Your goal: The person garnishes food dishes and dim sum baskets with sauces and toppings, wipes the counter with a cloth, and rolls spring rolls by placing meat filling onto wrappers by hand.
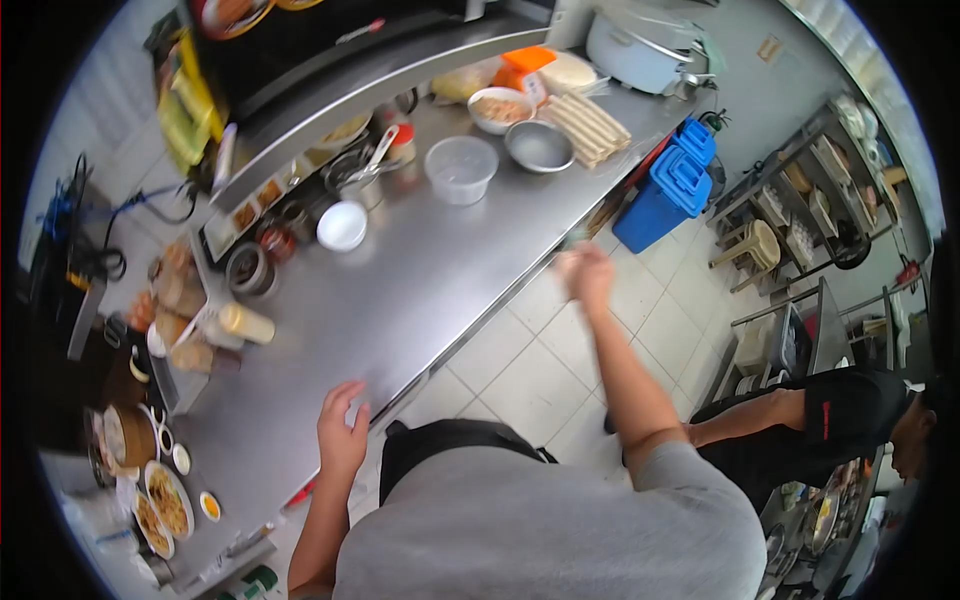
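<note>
My left hand [343, 428] hovers by the front edge of the steel counter [370, 310], fingers loosely apart and holding nothing. Stretched out to the right, my right hand [588, 276] is closed beyond the counter's front edge, above the tiled floor. It is slightly blurred, and a small greenish-grey patch shows at its far side; I cannot make out whether the hand holds it. Farther back on the counter stand a clear plastic tub [461, 170], a steel bowl [540, 146] and a small white bowl [342, 227].
Rolled wrappers [585, 128] lie beside a bowl of filling [501, 110]. Blue bins [664, 198] stand past the counter's end. Plates of food [168, 500] sit at the near left. A person in black [790, 420] is close on my right, near shelves [825, 190].
</note>
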The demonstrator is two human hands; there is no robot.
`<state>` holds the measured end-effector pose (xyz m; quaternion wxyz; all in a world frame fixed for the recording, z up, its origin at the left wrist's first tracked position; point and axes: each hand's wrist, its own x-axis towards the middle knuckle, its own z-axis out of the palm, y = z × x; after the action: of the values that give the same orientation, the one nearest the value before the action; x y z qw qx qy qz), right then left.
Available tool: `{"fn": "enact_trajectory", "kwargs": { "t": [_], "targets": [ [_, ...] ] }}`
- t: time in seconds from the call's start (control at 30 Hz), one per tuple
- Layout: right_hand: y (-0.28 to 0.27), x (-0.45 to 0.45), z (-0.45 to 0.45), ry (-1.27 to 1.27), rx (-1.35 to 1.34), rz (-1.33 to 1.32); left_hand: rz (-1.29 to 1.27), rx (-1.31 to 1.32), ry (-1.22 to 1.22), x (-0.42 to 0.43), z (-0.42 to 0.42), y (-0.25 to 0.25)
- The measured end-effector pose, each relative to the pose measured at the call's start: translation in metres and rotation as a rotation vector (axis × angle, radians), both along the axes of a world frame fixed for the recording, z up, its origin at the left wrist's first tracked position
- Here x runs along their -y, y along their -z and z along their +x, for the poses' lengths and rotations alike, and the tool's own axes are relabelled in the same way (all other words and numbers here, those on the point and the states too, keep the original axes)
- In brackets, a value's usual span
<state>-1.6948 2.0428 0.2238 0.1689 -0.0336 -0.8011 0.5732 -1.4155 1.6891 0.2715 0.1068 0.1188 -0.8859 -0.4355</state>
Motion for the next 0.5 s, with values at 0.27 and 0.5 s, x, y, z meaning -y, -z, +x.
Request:
{"fn": "enact_trajectory", "kwargs": {
  "t": [0.27, 0.5],
  "targets": [
    [-0.010, 0.157, 0.056, -0.956, -0.144, 0.194, -0.214, 0.057, -0.026, 0.010, -0.064, -0.024],
    [0.022, -0.049, -0.020, -0.825, 0.543, 0.565, -0.318, 0.130, 0.018, -0.053, -0.192, 0.082]
  ]
}}
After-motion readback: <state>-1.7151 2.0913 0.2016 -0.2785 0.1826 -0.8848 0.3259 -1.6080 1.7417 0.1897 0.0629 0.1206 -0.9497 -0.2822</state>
